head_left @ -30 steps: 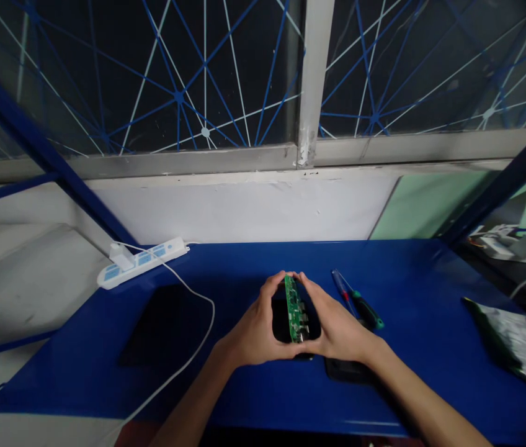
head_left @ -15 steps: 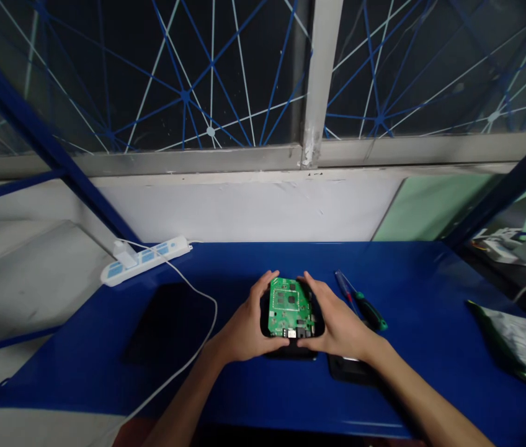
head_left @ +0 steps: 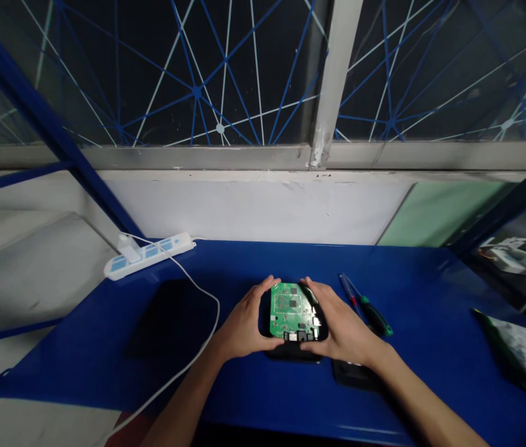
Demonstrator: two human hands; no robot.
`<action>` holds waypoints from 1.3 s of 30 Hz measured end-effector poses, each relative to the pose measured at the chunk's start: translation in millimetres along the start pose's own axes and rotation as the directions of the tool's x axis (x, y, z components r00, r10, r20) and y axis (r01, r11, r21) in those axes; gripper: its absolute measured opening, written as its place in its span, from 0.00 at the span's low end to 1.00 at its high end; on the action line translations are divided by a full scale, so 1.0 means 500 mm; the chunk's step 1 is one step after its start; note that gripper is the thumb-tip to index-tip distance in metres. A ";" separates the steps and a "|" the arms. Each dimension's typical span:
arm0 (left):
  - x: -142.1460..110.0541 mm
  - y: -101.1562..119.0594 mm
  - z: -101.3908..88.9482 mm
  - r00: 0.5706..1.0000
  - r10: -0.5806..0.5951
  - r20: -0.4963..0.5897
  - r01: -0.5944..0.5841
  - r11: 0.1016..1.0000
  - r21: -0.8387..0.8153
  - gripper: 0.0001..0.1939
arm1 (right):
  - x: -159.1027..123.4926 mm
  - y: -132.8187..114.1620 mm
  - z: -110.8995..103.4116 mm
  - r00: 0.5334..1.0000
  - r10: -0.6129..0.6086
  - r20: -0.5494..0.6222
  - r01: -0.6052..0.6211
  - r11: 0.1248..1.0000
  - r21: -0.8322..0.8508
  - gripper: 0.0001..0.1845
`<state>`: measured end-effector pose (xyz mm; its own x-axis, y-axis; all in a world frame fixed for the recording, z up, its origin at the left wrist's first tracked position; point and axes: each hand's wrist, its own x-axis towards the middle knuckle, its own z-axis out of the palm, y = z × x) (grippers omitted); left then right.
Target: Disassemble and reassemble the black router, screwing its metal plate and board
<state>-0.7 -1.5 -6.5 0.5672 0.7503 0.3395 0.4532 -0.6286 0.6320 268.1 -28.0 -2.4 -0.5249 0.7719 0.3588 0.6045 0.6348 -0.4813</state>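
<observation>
A green circuit board [head_left: 291, 313] with chips and port connectors along its near and right edges sits between my hands, above the blue table. My left hand [head_left: 247, 326] curves round its left side, thumb at the near edge and fingers at the far corner. My right hand [head_left: 337, 326] grips the right side in the same way. Beneath the board shows a black casing [head_left: 293, 352]; whether the board is seated in it I cannot tell. Partly under my right wrist lies a dark, flat object [head_left: 353, 374].
Two screwdrivers, one with a green-black handle [head_left: 377, 316] and one slim and clear-red [head_left: 349, 290], lie right of my hands. A white power strip [head_left: 151, 254] with a cable stands back left. A black mat-like patch [head_left: 163, 320] lies left. A shiny packet [head_left: 523, 354] rests far right.
The board's tilt has changed slightly, so more of its right-edge connectors show. My hands keep their hold on both sides. The whole view has shifted a little.
</observation>
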 end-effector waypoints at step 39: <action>-0.014 0.007 -0.013 0.986 -0.111 0.127 0.124 0.987 -0.106 0.62 | -0.004 0.013 -0.039 0.985 0.162 0.061 -0.168 0.981 0.099 0.49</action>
<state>-7.5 -7.5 -2.3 0.5965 0.7831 0.1761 0.4447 -0.5051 0.7397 284.7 -24.9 9.5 -0.4557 0.8609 0.2264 0.6219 0.4898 -0.6110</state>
